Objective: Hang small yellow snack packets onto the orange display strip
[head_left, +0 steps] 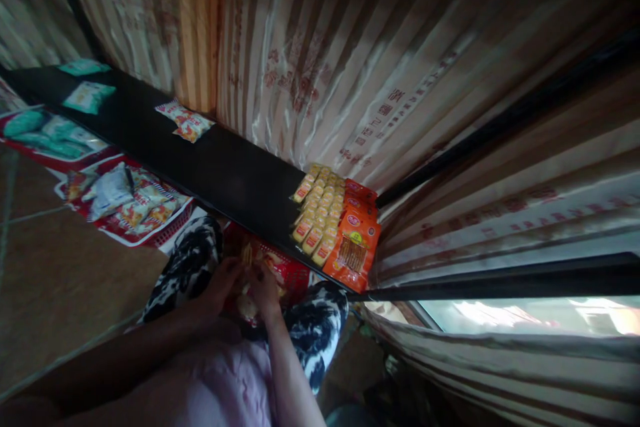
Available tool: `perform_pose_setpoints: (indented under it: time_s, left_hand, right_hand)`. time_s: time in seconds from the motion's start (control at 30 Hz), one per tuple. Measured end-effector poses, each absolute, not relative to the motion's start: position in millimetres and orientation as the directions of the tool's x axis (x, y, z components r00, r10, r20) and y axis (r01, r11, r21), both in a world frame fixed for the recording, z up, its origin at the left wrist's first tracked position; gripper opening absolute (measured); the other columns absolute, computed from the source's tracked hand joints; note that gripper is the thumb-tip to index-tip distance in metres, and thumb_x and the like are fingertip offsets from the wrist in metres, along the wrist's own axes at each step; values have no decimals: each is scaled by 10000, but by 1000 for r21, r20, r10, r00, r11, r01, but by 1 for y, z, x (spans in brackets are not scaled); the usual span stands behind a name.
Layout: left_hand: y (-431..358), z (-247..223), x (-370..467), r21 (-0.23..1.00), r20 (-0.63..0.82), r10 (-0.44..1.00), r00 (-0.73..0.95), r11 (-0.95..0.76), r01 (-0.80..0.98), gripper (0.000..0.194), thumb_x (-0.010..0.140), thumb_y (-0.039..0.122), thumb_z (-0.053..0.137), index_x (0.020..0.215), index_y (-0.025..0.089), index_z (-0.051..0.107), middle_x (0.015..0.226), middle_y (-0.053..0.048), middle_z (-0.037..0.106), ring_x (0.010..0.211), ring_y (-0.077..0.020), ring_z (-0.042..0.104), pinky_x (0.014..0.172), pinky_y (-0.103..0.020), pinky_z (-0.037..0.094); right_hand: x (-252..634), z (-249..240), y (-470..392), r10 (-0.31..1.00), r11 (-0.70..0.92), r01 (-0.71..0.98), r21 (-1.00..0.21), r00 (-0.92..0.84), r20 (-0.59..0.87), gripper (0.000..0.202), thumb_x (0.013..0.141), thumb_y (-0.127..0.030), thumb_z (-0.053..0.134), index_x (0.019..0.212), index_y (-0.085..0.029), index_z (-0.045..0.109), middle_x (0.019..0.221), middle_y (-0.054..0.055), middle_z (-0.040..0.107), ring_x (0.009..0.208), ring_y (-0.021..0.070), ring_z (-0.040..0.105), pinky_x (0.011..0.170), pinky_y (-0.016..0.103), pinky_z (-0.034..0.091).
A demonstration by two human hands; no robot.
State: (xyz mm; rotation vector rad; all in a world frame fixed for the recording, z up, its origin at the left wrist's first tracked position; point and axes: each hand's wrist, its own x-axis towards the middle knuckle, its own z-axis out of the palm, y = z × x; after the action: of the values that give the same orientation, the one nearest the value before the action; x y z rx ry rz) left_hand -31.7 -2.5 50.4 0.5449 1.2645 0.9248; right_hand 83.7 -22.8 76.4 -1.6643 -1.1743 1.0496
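Left hand point(227, 278) and right hand point(263, 285) look pinched nearly closed on a yellowish packet point(247, 255); sloppy grip could drop it.

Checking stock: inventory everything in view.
Shelf: one, black, ahead
Yellow packets: many, yellow, shelf right
Orange packs: three visible, orange, shelf right
Teal packets: two, teal, shelf left
Patterned packet: at least one, red/white, shelf middle
Baskets: three, red, beside shelf
Basket packets: several, teal or multicoloured, inside
Small item: one, yellowish, above nearest basket
Sheeting: uncounted, tan, behind shelf
Poles: several, black, by sheeting
Floor: one, brown, below
Trousers: one, black-white, legs
Top: one, pink, bottom
Left grip: one, bare, at item
Right grip: one, bare, at item
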Motion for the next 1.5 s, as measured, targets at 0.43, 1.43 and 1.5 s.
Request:
perform_pose_setpoints:
  time_s: [0.43, 1.43, 1.5]
  left_hand:
    - [-1, 64, -26, 924, -378, 923, -76, 371, -92, 207, 659, 66, 572, 818, 186, 629, 859, -32, 650, 869, -193, 602, 858, -311, 430]
    - [22, 107, 0, 981, -189, 982, 24, 188, 41, 223, 744, 175, 530, 952, 207, 604, 999, -58, 650, 963, -216, 600, 906, -347, 442]
    - [27, 107, 3, 986, -163, 986, 33, 161, 49, 239, 741, 163, 530, 963, 205, 606, 1004, -61, 649, 971, -215, 596, 915, -348, 433]
  right_hand:
    - [86, 69, -23, 957, -194, 220, -956, 255, -136, 174, 748, -273, 566, 867, -235, 687, 871, 33, 721, 813, 197, 658, 769, 314, 499]
    - [105, 97, 0, 915, -155, 420, -894, 403, 31, 289, 776, -222, 565, 1038, -221, 687, 976, 86, 675, 907, 242, 617, 825, 347, 464]
    - [108, 98, 5, 906, -170, 438, -883, 422, 34, 273, 777, -220, 561, 1018, -215, 690, 936, 85, 667, 855, 233, 619, 783, 333, 471]
